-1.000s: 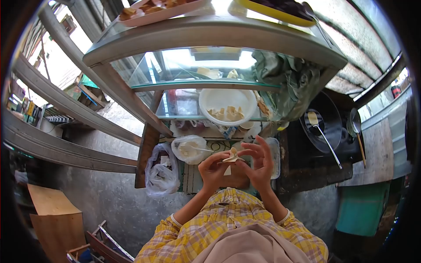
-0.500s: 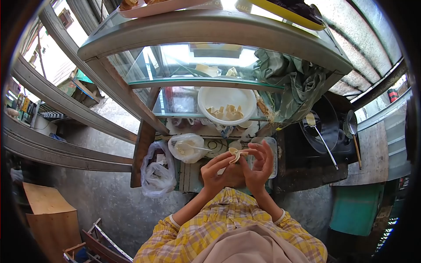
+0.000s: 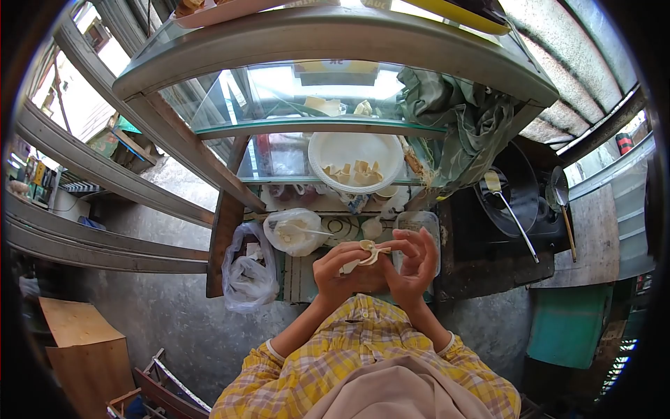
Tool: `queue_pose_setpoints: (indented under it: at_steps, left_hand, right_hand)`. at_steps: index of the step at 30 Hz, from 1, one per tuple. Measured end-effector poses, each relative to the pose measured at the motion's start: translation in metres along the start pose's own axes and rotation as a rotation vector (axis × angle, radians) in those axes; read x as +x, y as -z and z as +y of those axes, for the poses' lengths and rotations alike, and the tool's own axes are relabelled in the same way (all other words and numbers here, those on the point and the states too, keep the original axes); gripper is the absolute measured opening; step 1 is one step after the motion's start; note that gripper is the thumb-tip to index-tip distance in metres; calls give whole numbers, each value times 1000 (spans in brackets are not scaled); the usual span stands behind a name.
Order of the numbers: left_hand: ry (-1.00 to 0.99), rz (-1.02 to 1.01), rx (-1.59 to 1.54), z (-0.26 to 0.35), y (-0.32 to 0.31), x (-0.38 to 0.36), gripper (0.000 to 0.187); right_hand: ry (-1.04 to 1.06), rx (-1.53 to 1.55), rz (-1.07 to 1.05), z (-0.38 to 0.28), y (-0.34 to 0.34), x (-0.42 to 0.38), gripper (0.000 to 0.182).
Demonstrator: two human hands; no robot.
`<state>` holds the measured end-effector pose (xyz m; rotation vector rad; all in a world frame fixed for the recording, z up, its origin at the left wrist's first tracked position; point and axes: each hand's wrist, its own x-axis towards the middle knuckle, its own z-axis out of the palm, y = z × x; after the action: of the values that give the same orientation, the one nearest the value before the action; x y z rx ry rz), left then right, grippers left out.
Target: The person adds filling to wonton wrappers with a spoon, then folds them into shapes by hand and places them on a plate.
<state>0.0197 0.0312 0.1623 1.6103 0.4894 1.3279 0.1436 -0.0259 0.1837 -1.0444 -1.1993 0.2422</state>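
Observation:
Between my two hands, in front of my chest, is a small pale folded dumpling (image 3: pixel 369 253). My left hand (image 3: pixel 340 271) holds it from the left with fingers bent around it. From the other side, my right hand (image 3: pixel 410 267) pinches its edge between thumb and index finger, its other fingers raised. Beyond the hands, a white round plate (image 3: pixel 356 150) on the cabinet shelf bears several similar folded pieces (image 3: pixel 366 173). A plastic bag of pale filling (image 3: pixel 293 232) with a white spoon lies ahead of my left hand. A clear plastic container (image 3: pixel 417 222) is partly hidden behind my right hand.
A glass cabinet (image 3: pixel 335 127) stands ahead, with green cloth (image 3: pixel 453 105) hanging at its right. Farther right are a wok (image 3: pixel 513 202) on a black stove, a spatula (image 3: pixel 513 223) and a ladle (image 3: pixel 562 199). At left lies another plastic bag (image 3: pixel 250 279).
Both hands still hold the dumpling; my left fingers have bent more around it, and it has shifted slightly left and down. The whole view has moved a little.

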Motion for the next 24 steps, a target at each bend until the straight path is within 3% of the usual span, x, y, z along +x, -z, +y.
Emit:
queue_pose_setpoints:
  at_steps: [14, 17, 24]
  left_hand:
    - [-96, -102, 63, 11, 0, 11, 25]
    - [-1, -70, 9, 15, -1, 8, 20]
    - [149, 36, -348, 9, -9, -3, 42]
  right_hand:
    - [-8, 19, -38, -3, 12, 7, 86]
    - [-6, 50, -61, -3, 15, 6, 89]
    - [-31, 113, -104, -2, 19, 5, 91]
